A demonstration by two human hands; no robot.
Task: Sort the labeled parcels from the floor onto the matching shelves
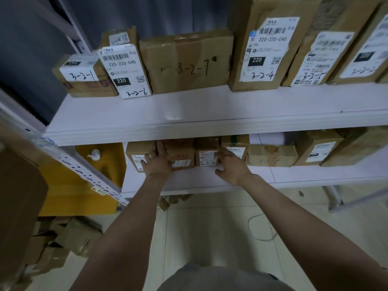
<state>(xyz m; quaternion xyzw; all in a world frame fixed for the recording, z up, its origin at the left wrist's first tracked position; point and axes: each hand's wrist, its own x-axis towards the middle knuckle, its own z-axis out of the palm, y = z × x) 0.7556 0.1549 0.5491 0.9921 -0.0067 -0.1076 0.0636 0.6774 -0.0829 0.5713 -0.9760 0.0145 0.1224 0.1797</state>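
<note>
Two white shelves face me. The upper shelf carries brown parcels marked by hand 3-2-1, 3-2-6, 3-2-7, 3-2-4 and 3-2-5. On the lower shelf stands a row of small brown parcels. My left hand lies with straight fingers against two of them, the leftmost parcel and the one beside it. My right hand reaches with spread fingers to a labeled parcel and its right neighbour. Neither hand grips anything.
More parcels fill the lower shelf to the right. Loose cardboard parcels lie on the tiled floor at lower left, beside a yellow panel. A large brown carton crowds the left edge. A white cable lies on the floor.
</note>
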